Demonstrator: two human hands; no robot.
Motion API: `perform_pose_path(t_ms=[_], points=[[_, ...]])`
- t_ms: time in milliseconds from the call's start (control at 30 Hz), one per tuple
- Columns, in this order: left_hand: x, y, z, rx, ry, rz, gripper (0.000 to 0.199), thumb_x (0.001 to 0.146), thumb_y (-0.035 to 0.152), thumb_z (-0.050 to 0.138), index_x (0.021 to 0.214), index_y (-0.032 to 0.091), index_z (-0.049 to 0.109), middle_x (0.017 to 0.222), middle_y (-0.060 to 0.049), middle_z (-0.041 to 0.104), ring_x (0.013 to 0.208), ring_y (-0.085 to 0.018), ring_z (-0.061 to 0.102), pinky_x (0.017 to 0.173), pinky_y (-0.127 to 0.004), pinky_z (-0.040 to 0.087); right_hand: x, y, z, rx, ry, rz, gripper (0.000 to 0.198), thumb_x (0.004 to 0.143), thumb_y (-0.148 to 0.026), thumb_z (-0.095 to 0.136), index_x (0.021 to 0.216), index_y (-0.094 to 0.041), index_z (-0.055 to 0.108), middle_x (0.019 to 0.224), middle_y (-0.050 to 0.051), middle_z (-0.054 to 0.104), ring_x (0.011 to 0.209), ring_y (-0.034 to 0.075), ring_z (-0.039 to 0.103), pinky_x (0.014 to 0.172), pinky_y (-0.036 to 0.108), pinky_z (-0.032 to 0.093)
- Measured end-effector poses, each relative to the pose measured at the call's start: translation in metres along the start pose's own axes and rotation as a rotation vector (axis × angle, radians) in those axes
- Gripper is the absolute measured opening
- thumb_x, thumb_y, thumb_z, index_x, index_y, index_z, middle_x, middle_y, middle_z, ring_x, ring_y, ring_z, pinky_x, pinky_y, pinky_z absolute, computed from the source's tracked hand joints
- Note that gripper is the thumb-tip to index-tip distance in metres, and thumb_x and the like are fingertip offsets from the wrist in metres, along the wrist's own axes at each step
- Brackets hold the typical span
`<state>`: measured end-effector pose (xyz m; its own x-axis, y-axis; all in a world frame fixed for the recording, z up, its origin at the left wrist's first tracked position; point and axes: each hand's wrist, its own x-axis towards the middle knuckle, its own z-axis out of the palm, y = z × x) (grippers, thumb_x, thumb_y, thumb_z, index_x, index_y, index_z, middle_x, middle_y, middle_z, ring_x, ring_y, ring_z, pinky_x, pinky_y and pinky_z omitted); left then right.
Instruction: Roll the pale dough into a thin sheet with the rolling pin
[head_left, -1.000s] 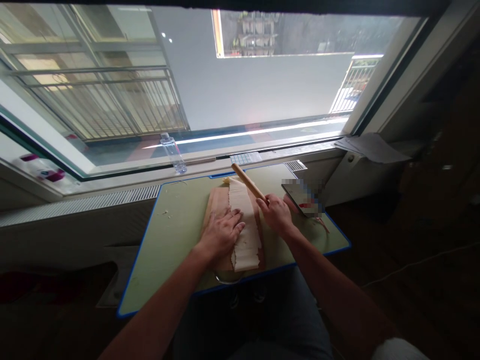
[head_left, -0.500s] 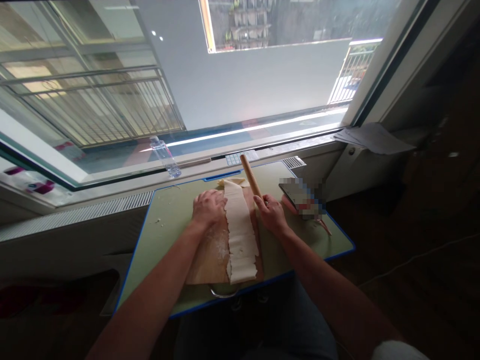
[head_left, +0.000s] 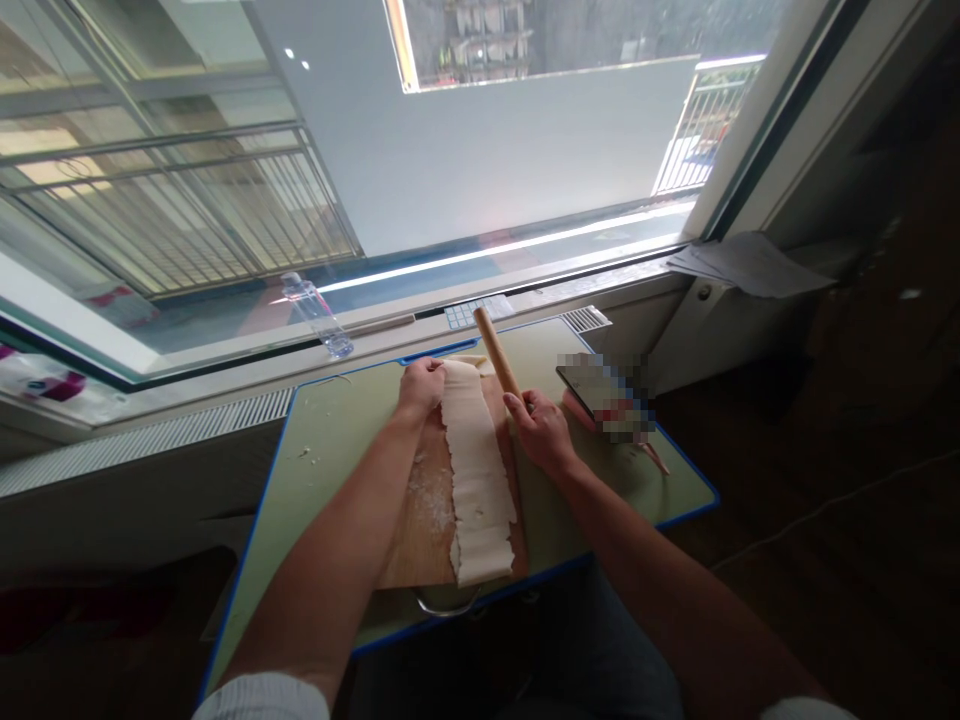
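Note:
A long pale strip of dough (head_left: 480, 480) with ragged edges lies lengthwise on a wooden cutting board (head_left: 416, 540). Its far end is folded over near the board's back edge. My left hand (head_left: 422, 384) is closed at the far left edge of the strip, pinching the dough there. In my right hand (head_left: 541, 430) is a wooden rolling pin (head_left: 496, 350), gripped by its near end and tilted up and away, right of the dough. Loose flour dusts the board left of the strip.
The board rests on a green, blue-edged folding table (head_left: 330, 470). A phone (head_left: 596, 385), partly blurred out, stands at the right. On the windowsill are a clear plastic bottle (head_left: 319, 318) and a calculator-like keypad (head_left: 469, 313). Papers (head_left: 754, 265) lie farther right.
My left hand has moved from beside the strip's upper left edge to its far end, and its fingers have closed on the dough. The right hand keeps hold of the rolling pin.

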<state>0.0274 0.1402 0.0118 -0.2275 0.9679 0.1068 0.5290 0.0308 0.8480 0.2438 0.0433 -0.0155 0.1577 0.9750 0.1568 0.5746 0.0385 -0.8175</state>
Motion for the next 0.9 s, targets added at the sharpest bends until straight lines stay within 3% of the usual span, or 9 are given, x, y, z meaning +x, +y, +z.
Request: perform_pose_path(t_ms=[133,267,367,533,733,900], points=[[-0.016,0.015,-0.003,-0.211,0.043,-0.040,0.024,0.084,0.038,0.068,0.093,0.017,0.073,0.089,-0.007,0.077,0.086,-0.022,0.068,0.085,-0.034,0.056,0.001,0.002,-0.001,-0.006,-0.010,0.001,0.047,0.102,-0.064,0.048,0.093,-0.023,0.069,0.086,0.005,0.075,0.085,0.024,0.069,0.073,0.030,0.044],[-0.053,0.018,-0.010,-0.513,-0.077,-0.161,0.038,0.082,0.040,0.074,0.110,0.016,0.068,0.084,-0.004,0.074,0.075,-0.018,0.069,0.074,-0.032,0.058,0.001,0.004,-0.001,-0.005,-0.004,0.001,0.047,0.101,-0.064,0.048,0.096,-0.022,0.070,0.088,0.006,0.075,0.087,0.024,0.069,0.076,0.030,0.045],[-0.086,0.012,-0.014,-0.652,-0.150,-0.170,0.058,0.077,0.033,0.080,0.129,0.016,0.061,0.095,-0.006,0.079,0.082,-0.020,0.074,0.078,-0.033,0.061,-0.001,0.004,-0.001,0.006,-0.004,-0.014,0.049,0.100,-0.066,0.048,0.095,-0.022,0.070,0.087,0.006,0.075,0.086,0.024,0.069,0.075,0.030,0.045],[-0.116,-0.001,-0.016,-0.561,-0.191,-0.030,0.100,0.072,0.023,0.084,0.161,0.020,0.038,0.100,-0.006,0.082,0.090,-0.022,0.077,0.081,-0.033,0.061,-0.005,0.001,-0.003,0.064,-0.002,-0.028,0.051,0.096,-0.069,0.047,0.094,-0.023,0.068,0.083,0.005,0.073,0.082,0.024,0.068,0.073,0.031,0.044],[-0.109,0.012,-0.022,-0.588,-0.042,-0.035,0.074,0.077,0.020,0.080,0.147,0.019,0.054,0.104,-0.007,0.082,0.095,-0.022,0.077,0.090,-0.035,0.062,-0.016,-0.012,-0.004,0.286,-0.095,-0.072,0.050,0.092,-0.072,0.054,0.087,-0.024,0.064,0.069,-0.001,0.062,0.068,0.019,0.059,0.064,0.029,0.042],[-0.105,0.034,-0.034,-0.708,-0.042,-0.193,0.066,0.078,0.023,0.075,0.141,0.021,0.056,0.116,-0.007,0.077,0.081,-0.016,0.073,0.074,-0.030,0.062,-0.023,-0.027,0.002,0.473,-0.204,-0.051,0.056,0.088,-0.081,0.056,0.081,-0.026,0.056,0.060,-0.005,0.051,0.056,0.016,0.049,0.052,0.027,0.039]])
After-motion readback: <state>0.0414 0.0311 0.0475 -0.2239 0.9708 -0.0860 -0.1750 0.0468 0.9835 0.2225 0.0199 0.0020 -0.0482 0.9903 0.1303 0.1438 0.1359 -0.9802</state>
